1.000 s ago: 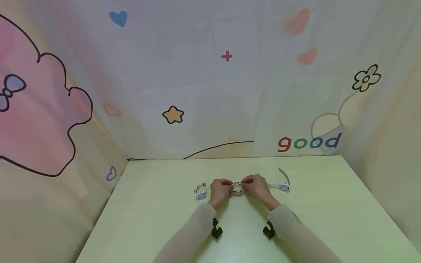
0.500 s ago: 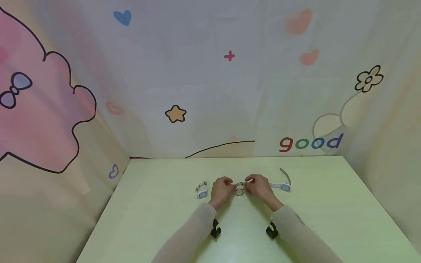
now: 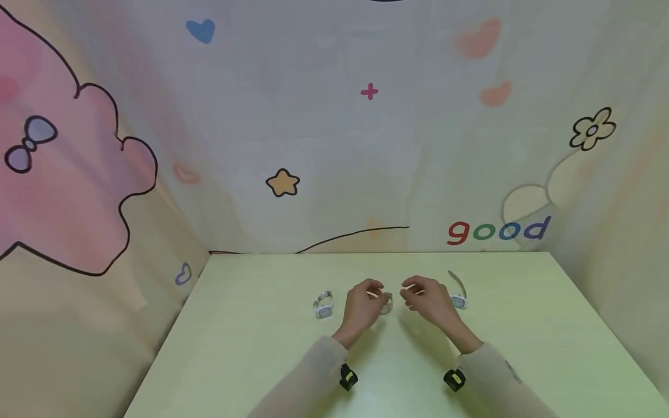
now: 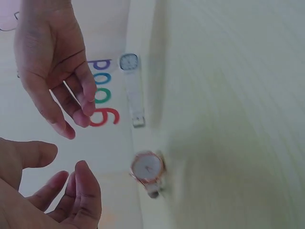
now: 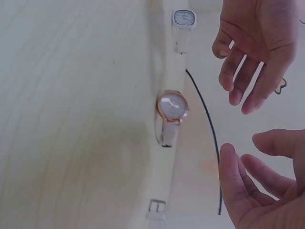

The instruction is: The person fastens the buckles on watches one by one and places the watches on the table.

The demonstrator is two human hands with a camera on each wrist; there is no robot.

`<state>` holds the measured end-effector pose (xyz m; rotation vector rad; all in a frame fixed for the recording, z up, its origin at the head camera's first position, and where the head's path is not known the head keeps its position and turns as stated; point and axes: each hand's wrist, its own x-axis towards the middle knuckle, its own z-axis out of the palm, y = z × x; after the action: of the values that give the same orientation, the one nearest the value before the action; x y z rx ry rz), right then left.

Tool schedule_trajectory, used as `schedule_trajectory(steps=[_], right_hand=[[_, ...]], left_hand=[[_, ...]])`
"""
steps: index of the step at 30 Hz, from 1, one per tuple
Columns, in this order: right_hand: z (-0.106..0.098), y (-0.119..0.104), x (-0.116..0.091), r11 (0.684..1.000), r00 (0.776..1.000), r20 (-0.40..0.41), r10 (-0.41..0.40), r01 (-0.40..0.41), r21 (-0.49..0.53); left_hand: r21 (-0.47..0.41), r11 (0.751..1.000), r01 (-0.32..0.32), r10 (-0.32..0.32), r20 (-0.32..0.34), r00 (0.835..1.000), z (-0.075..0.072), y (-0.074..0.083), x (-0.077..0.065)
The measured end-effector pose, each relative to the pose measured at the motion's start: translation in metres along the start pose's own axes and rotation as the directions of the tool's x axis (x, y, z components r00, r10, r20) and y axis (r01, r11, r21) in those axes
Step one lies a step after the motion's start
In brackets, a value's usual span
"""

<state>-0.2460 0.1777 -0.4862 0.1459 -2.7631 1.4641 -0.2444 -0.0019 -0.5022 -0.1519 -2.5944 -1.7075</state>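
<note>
A round rose-gold watch [image 5: 172, 106] with a pale dial and light strap stands on the table, its strap looped. My left hand [image 3: 363, 305] hovers just left of it and partly covers it in the head view. Both wrist views show that hand's fingers loosely bent, with nothing between them. Right of the watch hovers my right hand [image 3: 428, 297], fingers loosely bent and apart from the watch. A white watch with a squarish face [image 3: 324, 312] lies to the left, its strap looped. Beyond my right hand lies another white watch [image 3: 459, 301], strap stretched open and partly hidden by that hand.
The pale green table [image 3: 251, 348] runs back to a printed curtain [image 3: 324, 128] with cartoon shapes and the word "good". Curtain also hangs at both sides. A small black device [image 3: 348, 377] sits at my left wrist, another black device [image 3: 455, 379] at my right.
Both hands held the rose-gold watch by its strap; they have let go of it. My right hand has drawn away to the right. The head view has shifted slightly.
</note>
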Motion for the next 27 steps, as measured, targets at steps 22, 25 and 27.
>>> schedule_trajectory(steps=[22,25,27], right_hand=[[-0.075,0.030,-0.014,0.983,0.993,-0.118,-0.027,0.004,-0.186],[-0.084,0.041,-0.009,0.979,0.992,-0.126,-0.013,-0.014,-0.205],[-0.090,0.049,-0.005,0.976,0.992,-0.126,0.010,-0.037,-0.215]], left_hand=[[-0.074,0.997,-0.018,0.017,-0.015,1.000,0.066,0.033,-0.003],[-0.095,0.994,0.045,-0.047,-0.021,0.999,0.077,0.030,0.002],[-0.111,0.989,0.101,-0.104,-0.021,0.994,0.084,0.028,0.005]])
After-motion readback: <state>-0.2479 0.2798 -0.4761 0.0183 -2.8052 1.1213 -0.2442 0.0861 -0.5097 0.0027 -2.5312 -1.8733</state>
